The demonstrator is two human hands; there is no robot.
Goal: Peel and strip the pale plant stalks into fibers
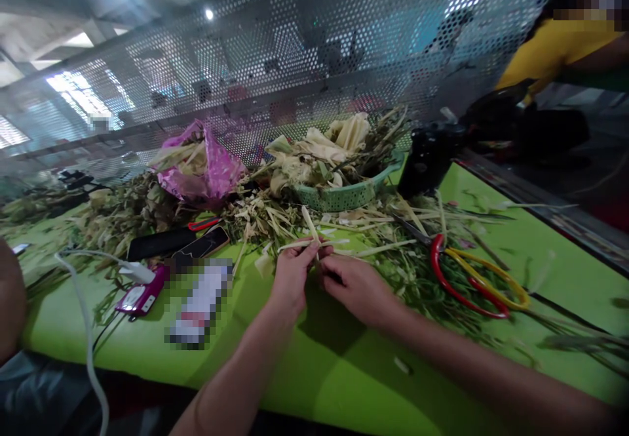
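My left hand (291, 278) is closed, its thumb and fingers pinching pale plant strips that look like dried husk (309, 221). One strip stands up from the pinch and others cross it sideways, reaching out to the right. Close beside it, my right hand (354, 286) is curled with its fingertips at the same crossing; it appears to grip the strips' lower part, though the fingers hide the exact spot. Scissors (445, 285) with one red and one yellow handle lie to the right, on green trimmings.
Behind my hands stand a green basket (339, 198) heaped with husks and a pink plastic bag (216, 167). A black container (428, 160) is at right. Leftward lie a purple power strip (147, 295), a white cable (81, 292) and a dark phone (202, 246). A yellow-sleeved person (550, 52) sits beyond.
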